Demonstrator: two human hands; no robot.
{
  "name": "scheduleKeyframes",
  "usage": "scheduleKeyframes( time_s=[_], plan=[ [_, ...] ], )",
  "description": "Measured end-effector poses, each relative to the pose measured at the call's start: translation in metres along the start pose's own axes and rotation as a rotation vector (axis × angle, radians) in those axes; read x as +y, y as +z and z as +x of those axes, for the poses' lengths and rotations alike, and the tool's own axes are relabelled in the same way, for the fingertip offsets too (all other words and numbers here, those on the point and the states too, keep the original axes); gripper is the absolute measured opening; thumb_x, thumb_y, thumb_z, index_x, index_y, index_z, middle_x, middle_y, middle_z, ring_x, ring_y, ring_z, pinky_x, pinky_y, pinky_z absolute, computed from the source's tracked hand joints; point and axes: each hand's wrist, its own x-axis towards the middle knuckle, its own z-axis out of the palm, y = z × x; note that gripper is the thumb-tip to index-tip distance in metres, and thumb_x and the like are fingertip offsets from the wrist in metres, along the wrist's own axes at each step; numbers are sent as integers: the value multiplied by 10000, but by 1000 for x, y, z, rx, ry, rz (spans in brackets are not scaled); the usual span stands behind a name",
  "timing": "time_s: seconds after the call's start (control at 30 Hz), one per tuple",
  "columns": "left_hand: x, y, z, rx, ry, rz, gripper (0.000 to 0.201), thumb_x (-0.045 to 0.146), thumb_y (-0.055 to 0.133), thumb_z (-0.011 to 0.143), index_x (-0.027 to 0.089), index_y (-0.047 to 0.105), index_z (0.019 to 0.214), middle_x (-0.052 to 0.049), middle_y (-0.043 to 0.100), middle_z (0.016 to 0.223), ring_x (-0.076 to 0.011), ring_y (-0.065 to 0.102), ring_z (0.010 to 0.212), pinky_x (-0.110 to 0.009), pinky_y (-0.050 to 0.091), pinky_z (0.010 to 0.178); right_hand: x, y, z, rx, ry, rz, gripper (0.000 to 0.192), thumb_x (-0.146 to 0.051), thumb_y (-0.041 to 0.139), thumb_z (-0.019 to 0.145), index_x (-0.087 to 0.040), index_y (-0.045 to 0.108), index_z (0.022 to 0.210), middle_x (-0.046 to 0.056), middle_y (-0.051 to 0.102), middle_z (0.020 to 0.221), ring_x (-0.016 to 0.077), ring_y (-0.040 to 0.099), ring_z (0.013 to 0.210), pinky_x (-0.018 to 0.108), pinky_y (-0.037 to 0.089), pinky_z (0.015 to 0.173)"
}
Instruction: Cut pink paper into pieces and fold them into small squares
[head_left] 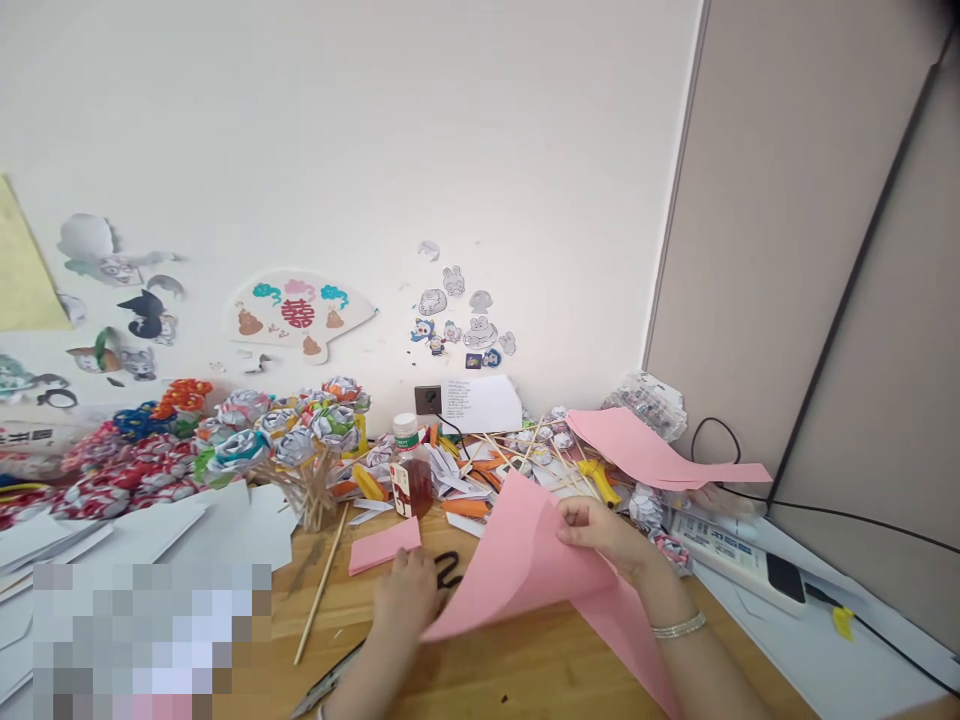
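1. Now I see the right hand pinching the upper edge of a large pink paper sheet, which stands folded like a tent above the wooden table.
2. The left hand lies on the table beside black-handled scissors; I cannot tell if its fingers close on them.
3. A small pink paper piece lies just left of that hand.
4. A white-capped glue bottle stands behind, near paper flowers and thin wooden sticks.

white wall (stickered) | grey partition | wooden desk
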Motion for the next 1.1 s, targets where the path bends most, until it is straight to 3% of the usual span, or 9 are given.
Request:
scheduleKeyframes(
  time_s=[0.1, 0.17, 0.43, 0.5, 0.63, 0.7, 0.83, 0.97, 1.1],
  plan=[
    [-10, -5, 4, 27, -16, 417, 254, 205, 543, 678, 47, 646, 848, -249, 586, 886, -380, 481, 923, -454, 373, 714, -3, -1, -3, -191, 63, -124, 201, -324, 666, 602, -143, 581, 616, -23, 522, 598, 113, 447, 576, 214, 340, 544],
    [-13, -9, 7, 13, -35, 496, 275, 252, 543, 688, 50, 654, 836, -246, 589, 871, -375, 496, 894, -444, 379, 693, -1, 2, -1, -263, 88, -191, 185, -310, 663, 588, -147, 574, 598, -33, 505, 569, 108, 422, 548, 210, 322, 515],
    [25, -12, -17, 5, 72, 242, 297, 262, 413, 771, 111, 628, 908, -203, 600, 967, -342, 467, 1008, -466, 320, 852, 35, 28, 17, -235, 11, -452, 186, -147, 536, 589, -175, 426, 443, -70, 324, 482, 74, 228, 482, 201, 171, 435],
    [43, 0, -39, -30, 108, 156, 338, 274, 449, 750, 108, 609, 997, -217, 565, 1089, -370, 412, 1102, -488, 274, 918, 44, 31, 19, -197, -8, -515, 204, -101, 499, 578, -177, 389, 423, -71, 294, 479, 73, 197, 478, 207, 141, 428],
    [65, 46, -83, -426, 168, -30, 663, 323, 638, 592, 152, 478, 1212, -162, 342, 1339, -423, 220, 1230, -546, 176, 1003, 56, 34, 19, -124, -15, -579, 180, -51, 443, 543, -176, 395, 423, -74, 303, 464, 71, 183, 462, 215, 122, 428],
    [65, 70, -98, -500, 150, -55, 722, 327, 609, 626, 169, 365, 1286, -122, 231, 1384, -409, 155, 1251, -564, 153, 1014, 58, 36, 19, -78, -9, -640, 142, -53, 444, 534, -172, 449, 456, -70, 377, 475, 70, 235, 454, 209, 149, 430],
    [60, 95, -109, -434, 93, -95, 773, 313, 597, 640, 189, 259, 1324, -76, 131, 1404, -382, 23, 1264, -573, 73, 1036, 59, 44, 19, -22, 36, -718, 138, -98, 472, 568, -173, 570, 631, -22, 580, 634, 105, 442, 538, 197, 259, 467],
    [63, 91, -113, -361, 115, -54, 790, 327, 616, 622, 172, 279, 1319, -116, 169, 1396, -394, 75, 1260, -569, 125, 1028, 63, 49, 20, 21, 57, -763, 191, -105, 466, 590, -173, 593, 715, 9, 627, 712, 133, 501, 615, 204, 298, 506],
    [66, 88, -122, -75, 268, 126, 699, 385, 542, 699, 147, 301, 1310, -162, 324, 1350, -378, 245, 1233, -541, 277, 969, 66, 50, 20, 24, 75, -789, 226, -104, 446, 623, -171, 599, 776, 18, 644, 745, 137, 527, 637, 204, 322, 523]
  ],
)
